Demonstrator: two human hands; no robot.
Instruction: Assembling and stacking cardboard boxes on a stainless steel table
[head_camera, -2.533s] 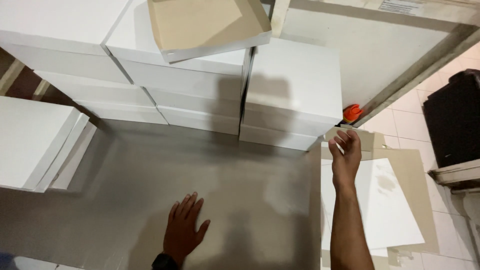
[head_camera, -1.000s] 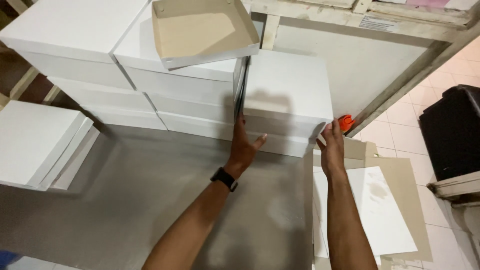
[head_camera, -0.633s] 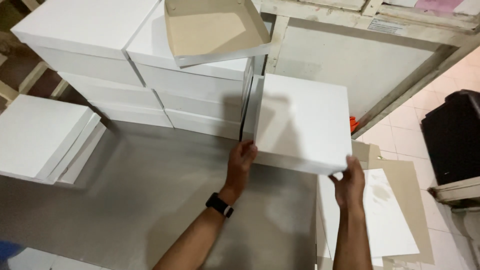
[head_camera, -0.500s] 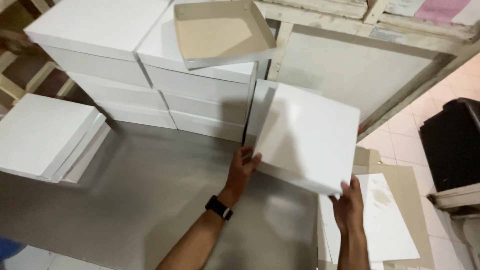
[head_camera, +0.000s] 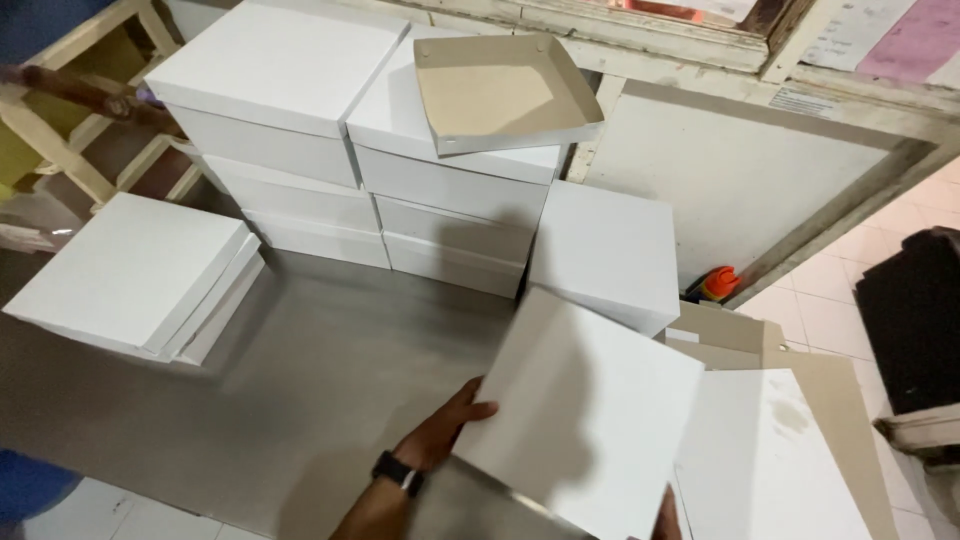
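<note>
At 6 o'clock, a white box (head_camera: 585, 420) is gripped by the left hand (head_camera: 445, 435); the right hand's (head_camera: 665, 520) fingers cannot be told; level support is advised.

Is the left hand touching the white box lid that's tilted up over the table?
Touching. The head view shows the left hand with its thumb lying on the lower left edge of the tilted white cardboard box lid, no gap between them.

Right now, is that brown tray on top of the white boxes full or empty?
Empty. The brown tray sits open side up on the white boxes, and its bare cardboard floor shows with nothing lying in it.
</note>
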